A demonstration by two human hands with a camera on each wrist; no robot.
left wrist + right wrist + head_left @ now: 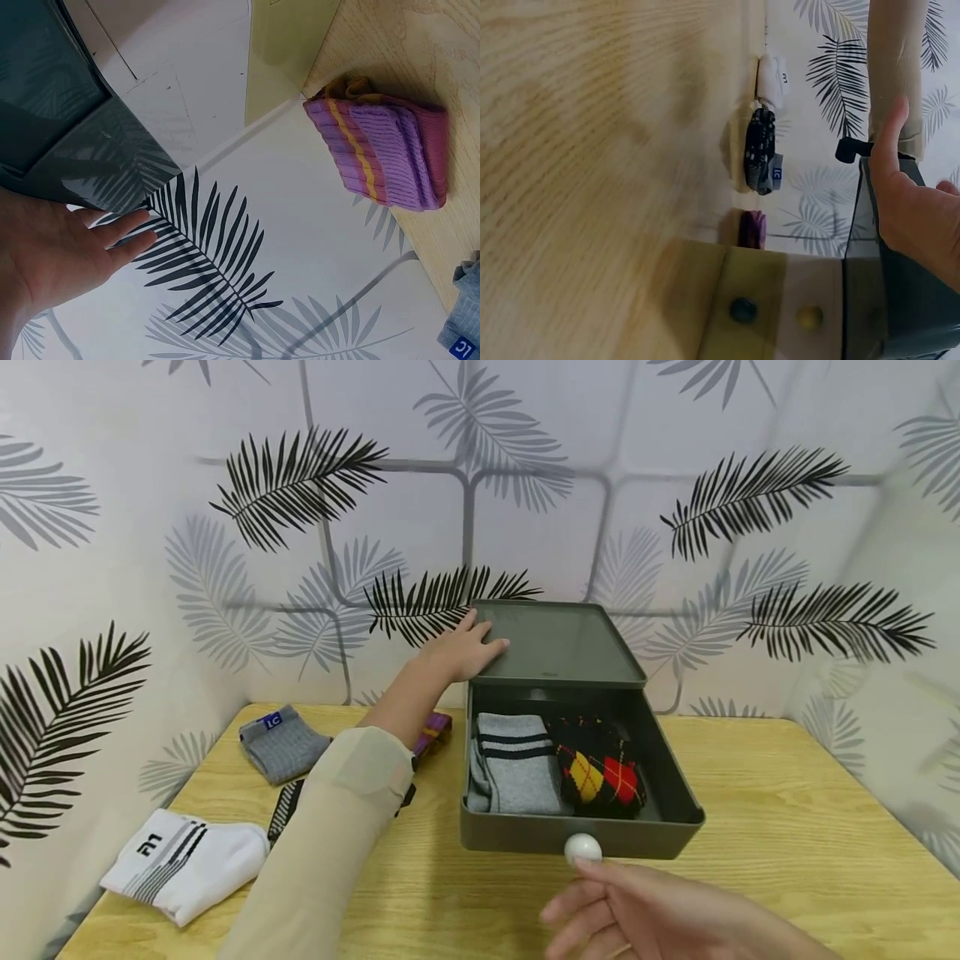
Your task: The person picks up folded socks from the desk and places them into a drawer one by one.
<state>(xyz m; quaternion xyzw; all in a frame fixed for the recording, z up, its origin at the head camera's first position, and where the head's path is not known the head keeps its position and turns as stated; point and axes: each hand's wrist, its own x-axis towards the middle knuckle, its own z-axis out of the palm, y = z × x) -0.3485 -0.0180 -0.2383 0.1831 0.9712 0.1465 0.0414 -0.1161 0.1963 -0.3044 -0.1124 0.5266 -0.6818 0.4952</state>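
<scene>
A dark grey top drawer [570,833] is pulled out beneath its grey cabinet top [551,639]. Inside it lie folded grey socks [521,777] with dark stripes and black socks [603,768] with a red and yellow argyle pattern. My left hand [461,652] rests with spread fingers on the left edge of the cabinet top. In the left wrist view the left hand [67,251] has its fingers extended beside the grey casing. My right hand [637,910] is at the white knob [582,848], its thumb tip against or just before it, the other fingers loosely bent below.
On the table's left are white socks [202,868], grey socks [281,743] with a blue label, patterned black socks [760,150] and purple striped socks [390,154]. Below the grey drawer are a yellow drawer [757,277] and a beige drawer [806,285]. A patterned wall stands behind.
</scene>
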